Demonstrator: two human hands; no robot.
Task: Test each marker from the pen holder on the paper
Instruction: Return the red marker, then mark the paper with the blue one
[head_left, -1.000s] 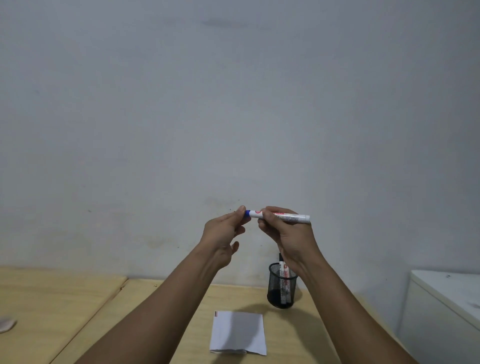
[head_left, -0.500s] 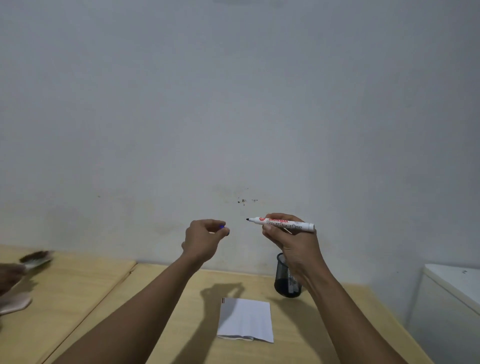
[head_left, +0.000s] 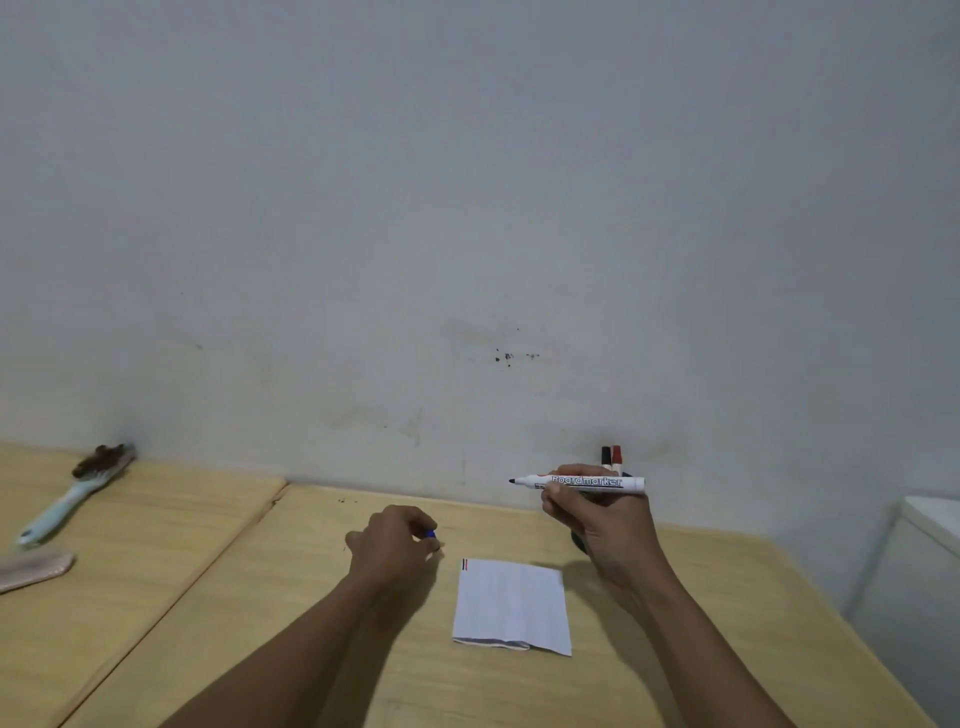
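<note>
My right hand (head_left: 605, 525) grips a white board marker (head_left: 582, 482), uncapped, held level with its dark tip pointing left, above the table. My left hand (head_left: 397, 545) is closed around the marker's blue cap (head_left: 430, 533), low over the wooden table (head_left: 311, 597) just left of the paper. The folded white paper (head_left: 511, 605) lies flat between my hands, with short black and red strokes at its top left corner. Behind my right hand, the tops of a black and a red marker (head_left: 612, 458) stick up; the pen holder itself is hidden by my hand.
A brush with a pale handle (head_left: 72, 491) lies on the left table by the wall, and a pinkish object (head_left: 34, 569) sits at the left edge. A white cabinet (head_left: 930, 525) stands to the right. A grey wall backs the table.
The cap came off the marker into my left hand. Both hands dropped toward the table, the left one down beside the paper. The view tilted down.
</note>
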